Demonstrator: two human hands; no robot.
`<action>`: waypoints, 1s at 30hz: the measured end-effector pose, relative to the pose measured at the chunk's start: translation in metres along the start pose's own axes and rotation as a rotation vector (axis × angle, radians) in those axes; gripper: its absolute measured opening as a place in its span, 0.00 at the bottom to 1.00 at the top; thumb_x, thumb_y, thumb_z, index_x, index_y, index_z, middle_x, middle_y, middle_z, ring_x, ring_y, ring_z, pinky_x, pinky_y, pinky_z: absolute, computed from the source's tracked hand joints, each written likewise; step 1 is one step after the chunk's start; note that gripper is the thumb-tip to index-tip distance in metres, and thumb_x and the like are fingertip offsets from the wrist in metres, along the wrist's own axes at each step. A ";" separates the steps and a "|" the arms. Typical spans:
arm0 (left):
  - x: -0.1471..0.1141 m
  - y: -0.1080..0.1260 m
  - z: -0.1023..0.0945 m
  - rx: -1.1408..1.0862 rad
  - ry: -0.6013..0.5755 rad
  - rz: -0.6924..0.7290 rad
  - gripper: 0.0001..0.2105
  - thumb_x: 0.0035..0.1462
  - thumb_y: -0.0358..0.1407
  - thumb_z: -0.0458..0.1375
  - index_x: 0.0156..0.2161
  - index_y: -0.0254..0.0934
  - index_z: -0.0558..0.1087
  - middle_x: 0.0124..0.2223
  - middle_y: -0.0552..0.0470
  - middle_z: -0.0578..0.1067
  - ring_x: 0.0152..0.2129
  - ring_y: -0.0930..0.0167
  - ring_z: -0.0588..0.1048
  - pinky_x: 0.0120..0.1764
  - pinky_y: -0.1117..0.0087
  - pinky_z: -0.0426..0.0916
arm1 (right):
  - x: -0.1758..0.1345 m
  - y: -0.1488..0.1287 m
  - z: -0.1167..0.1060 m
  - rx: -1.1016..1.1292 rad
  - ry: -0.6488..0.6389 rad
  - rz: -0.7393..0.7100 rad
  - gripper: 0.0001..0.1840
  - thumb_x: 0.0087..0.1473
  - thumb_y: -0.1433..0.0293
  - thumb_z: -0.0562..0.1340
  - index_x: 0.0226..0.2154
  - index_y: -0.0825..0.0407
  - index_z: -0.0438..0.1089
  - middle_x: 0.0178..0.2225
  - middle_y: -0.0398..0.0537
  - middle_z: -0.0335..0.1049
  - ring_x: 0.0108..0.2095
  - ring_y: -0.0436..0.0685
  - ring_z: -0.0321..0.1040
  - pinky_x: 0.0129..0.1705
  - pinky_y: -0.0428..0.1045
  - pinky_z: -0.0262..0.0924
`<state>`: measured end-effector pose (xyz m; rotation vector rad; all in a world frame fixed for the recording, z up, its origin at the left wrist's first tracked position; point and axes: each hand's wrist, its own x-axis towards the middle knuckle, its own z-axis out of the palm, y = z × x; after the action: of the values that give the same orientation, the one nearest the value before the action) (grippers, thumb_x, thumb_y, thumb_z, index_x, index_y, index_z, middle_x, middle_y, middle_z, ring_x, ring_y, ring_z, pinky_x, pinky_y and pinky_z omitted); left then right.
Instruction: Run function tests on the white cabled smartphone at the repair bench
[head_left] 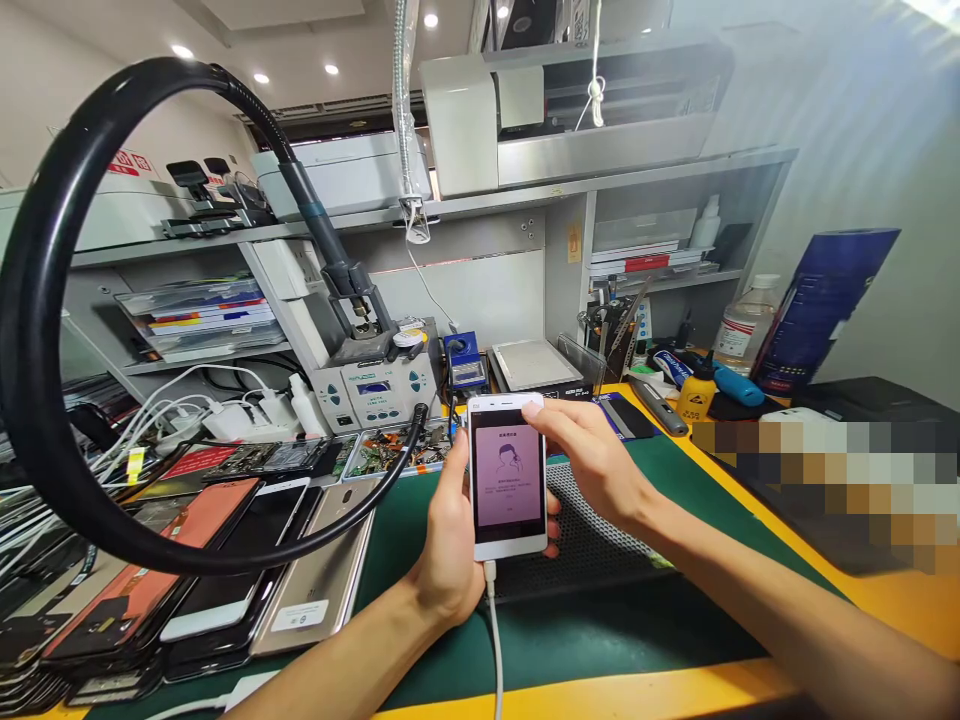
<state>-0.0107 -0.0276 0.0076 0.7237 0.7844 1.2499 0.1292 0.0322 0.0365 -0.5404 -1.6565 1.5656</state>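
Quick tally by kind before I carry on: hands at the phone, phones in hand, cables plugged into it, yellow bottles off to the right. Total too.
Hands: 2, left hand and right hand
Phones in hand: 1, white phone
Plugged-in cables: 1, white cable
Yellow bottles: 1, yellow bottle
Total: 5

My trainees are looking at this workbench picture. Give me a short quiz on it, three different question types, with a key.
1. Multiple choice: Over which part of the white phone does the right hand have a finger?
A) The bottom edge
B) The top corner on the picture's right
C) The lower corner on the picture's left

2. True or false: The left hand is well apart from the phone.

3. Fill in the blank: The white cable meets the phone at its ____ edge.

Key:
1. B
2. False; the left hand holds the phone.
3. bottom
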 end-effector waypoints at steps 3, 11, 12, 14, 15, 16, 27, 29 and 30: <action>0.000 -0.001 0.000 0.010 -0.009 0.013 0.35 0.69 0.58 0.39 0.41 0.31 0.80 0.33 0.40 0.80 0.26 0.61 0.79 0.31 0.61 0.76 | 0.002 0.000 0.001 -0.039 0.033 0.052 0.27 0.62 0.45 0.58 0.25 0.49 0.66 0.13 0.41 0.64 0.11 0.55 0.62 0.11 0.49 0.57; -0.001 0.000 0.007 0.048 0.045 0.002 0.36 0.68 0.59 0.40 0.38 0.32 0.80 0.31 0.41 0.79 0.25 0.63 0.78 0.29 0.61 0.76 | 0.008 -0.003 0.002 -0.157 0.104 0.053 0.30 0.60 0.44 0.60 0.21 0.50 0.68 0.13 0.42 0.67 0.11 0.53 0.61 0.11 0.47 0.52; -0.001 0.000 0.007 0.049 0.050 -0.003 0.36 0.68 0.60 0.40 0.38 0.32 0.80 0.31 0.41 0.79 0.25 0.62 0.78 0.29 0.61 0.76 | 0.009 -0.003 0.002 -0.158 0.099 0.053 0.30 0.60 0.44 0.60 0.21 0.50 0.68 0.13 0.42 0.67 0.10 0.53 0.61 0.11 0.47 0.51; -0.001 0.001 0.007 0.050 0.059 -0.012 0.36 0.68 0.59 0.40 0.39 0.31 0.80 0.31 0.41 0.79 0.25 0.62 0.78 0.29 0.61 0.76 | 0.009 -0.002 0.001 -0.160 0.089 0.056 0.31 0.60 0.43 0.60 0.20 0.51 0.68 0.13 0.42 0.68 0.10 0.53 0.61 0.11 0.47 0.51; -0.001 0.001 0.007 0.050 0.062 -0.014 0.36 0.68 0.59 0.40 0.40 0.31 0.80 0.31 0.41 0.79 0.25 0.62 0.78 0.29 0.61 0.76 | 0.009 -0.002 0.001 -0.161 0.085 0.058 0.31 0.60 0.43 0.60 0.20 0.51 0.68 0.13 0.42 0.68 0.10 0.53 0.61 0.11 0.47 0.51; -0.001 0.000 0.007 0.051 0.063 -0.015 0.36 0.68 0.59 0.40 0.40 0.31 0.80 0.31 0.40 0.79 0.25 0.62 0.78 0.29 0.61 0.76 | 0.009 -0.002 0.000 -0.161 0.081 0.060 0.31 0.59 0.43 0.60 0.20 0.51 0.68 0.13 0.43 0.68 0.10 0.53 0.61 0.11 0.47 0.51; -0.002 0.001 0.006 0.015 -0.010 -0.029 0.36 0.68 0.59 0.39 0.50 0.34 0.79 0.34 0.41 0.79 0.27 0.62 0.78 0.31 0.62 0.75 | 0.014 -0.003 -0.012 -0.209 0.087 -0.049 0.35 0.60 0.40 0.56 0.20 0.50 0.72 0.20 0.49 0.73 0.22 0.56 0.69 0.21 0.49 0.60; -0.002 0.001 0.006 0.019 -0.002 -0.028 0.36 0.68 0.59 0.39 0.48 0.33 0.80 0.34 0.41 0.79 0.27 0.62 0.78 0.31 0.62 0.75 | 0.014 -0.003 -0.012 -0.233 0.100 -0.050 0.34 0.59 0.40 0.57 0.20 0.50 0.71 0.19 0.48 0.72 0.21 0.56 0.68 0.21 0.49 0.59; -0.001 0.001 0.006 0.026 0.006 -0.027 0.36 0.68 0.59 0.39 0.46 0.33 0.80 0.33 0.41 0.79 0.26 0.62 0.78 0.31 0.62 0.75 | 0.014 -0.003 -0.012 -0.243 0.102 -0.042 0.34 0.59 0.40 0.58 0.19 0.50 0.71 0.18 0.47 0.71 0.20 0.55 0.67 0.20 0.48 0.58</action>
<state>-0.0064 -0.0290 0.0121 0.7279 0.8144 1.2202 0.1307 0.0498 0.0425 -0.6945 -1.7786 1.2929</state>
